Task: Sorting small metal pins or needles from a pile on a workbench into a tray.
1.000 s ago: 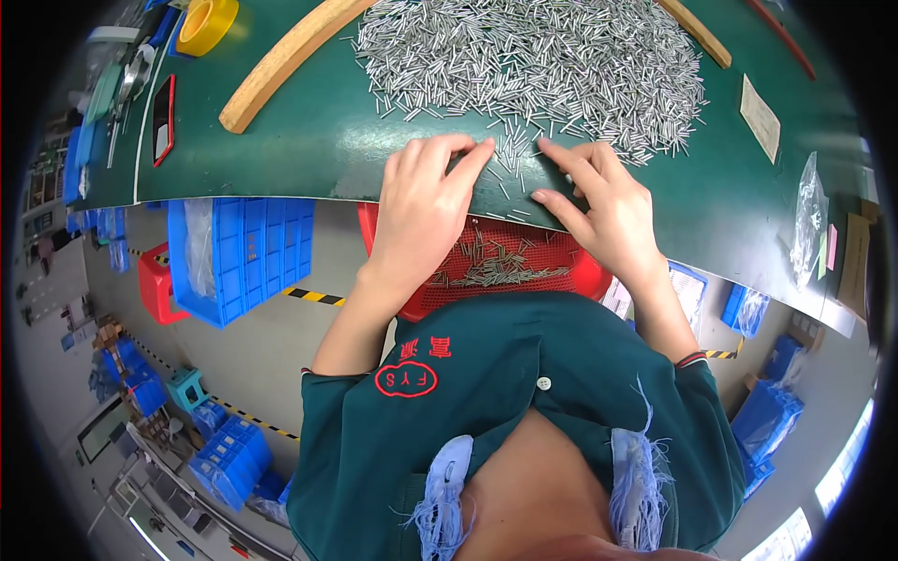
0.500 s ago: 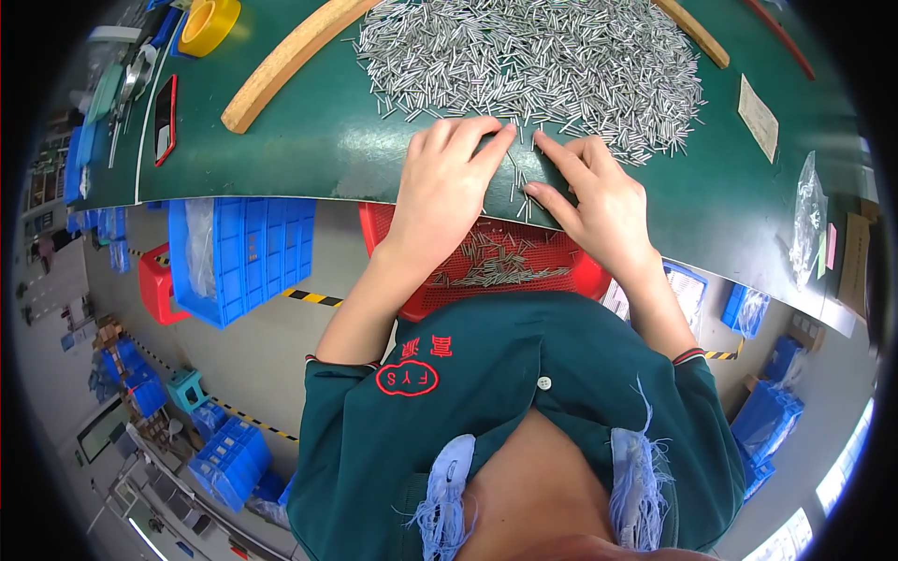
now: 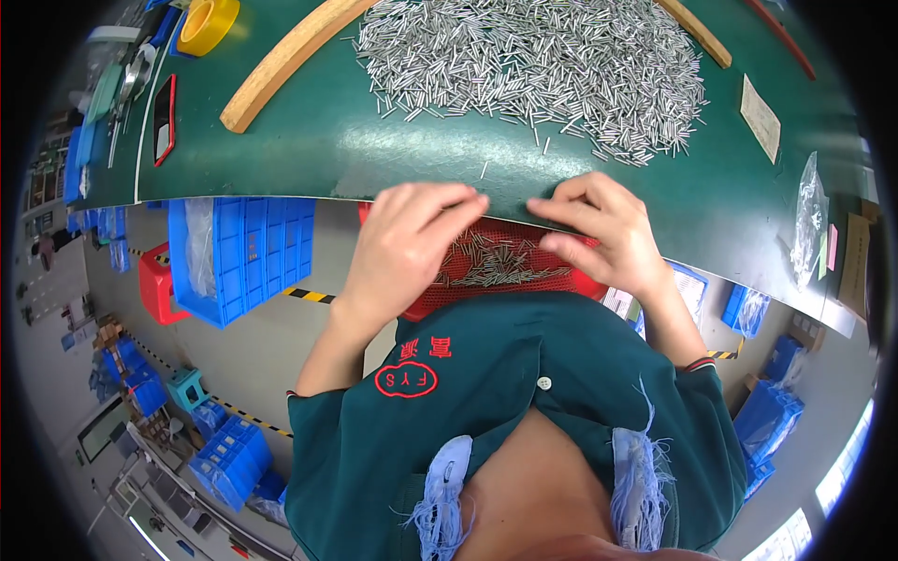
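Note:
A large heap of short silvery metal pins (image 3: 533,70) covers the far middle of the green table (image 3: 281,150). At the table's near edge, above a red plastic basket (image 3: 430,297), my left hand (image 3: 407,238) is slightly blurred, its thumb and forefinger stretched forward with nothing visible between them. Across from it my right hand (image 3: 608,229) has thumb and forefinger apart, also holding nothing I can see. Loose pins (image 3: 500,262) lie inside the basket, below the table edge. One stray pin (image 3: 484,170) rests on the table just beyond my left fingertips.
Wooden strips (image 3: 281,70) flank the heap. A phone (image 3: 165,122) and a yellow tape roll (image 3: 208,26) are at the left. To the right lie a paper slip (image 3: 760,120) and a clear plastic bag (image 3: 806,224). Blue crates (image 3: 243,257) stand below the table's left side.
Both hands have drawn back toward me from the heap's near edge to the table edge. The few pins that lay between them are gone from that spot, and the basket's pins look more heaped.

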A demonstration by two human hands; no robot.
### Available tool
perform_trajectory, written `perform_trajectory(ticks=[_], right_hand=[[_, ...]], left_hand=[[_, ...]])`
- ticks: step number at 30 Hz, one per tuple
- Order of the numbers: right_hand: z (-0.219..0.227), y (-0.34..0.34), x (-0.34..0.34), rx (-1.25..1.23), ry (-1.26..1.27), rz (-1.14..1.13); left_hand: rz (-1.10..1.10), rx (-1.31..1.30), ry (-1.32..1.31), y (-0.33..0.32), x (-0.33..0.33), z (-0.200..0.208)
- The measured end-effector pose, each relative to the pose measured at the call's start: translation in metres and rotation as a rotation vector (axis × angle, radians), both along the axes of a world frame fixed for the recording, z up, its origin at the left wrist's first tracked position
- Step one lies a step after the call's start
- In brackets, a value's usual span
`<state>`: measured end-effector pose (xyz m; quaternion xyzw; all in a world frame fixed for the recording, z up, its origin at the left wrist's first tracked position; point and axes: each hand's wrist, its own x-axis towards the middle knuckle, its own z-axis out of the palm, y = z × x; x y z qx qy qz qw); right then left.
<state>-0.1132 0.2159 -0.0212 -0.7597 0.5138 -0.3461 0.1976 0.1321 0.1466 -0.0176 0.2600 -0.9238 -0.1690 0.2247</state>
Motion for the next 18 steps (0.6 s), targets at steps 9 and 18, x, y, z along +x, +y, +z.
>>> perform_trajectory(ticks=[9,18], right_hand=[[-0.003,-0.010,0.010,0.041,0.294,-0.281],[-0.005,-0.018,0.004,0.093,0.286,-0.441]], left_hand=[[-0.039,0.038,-0.012,-0.002,-0.019,-0.007],[0.359,-0.209,-0.009,-0.044,-0.040,-0.022]])
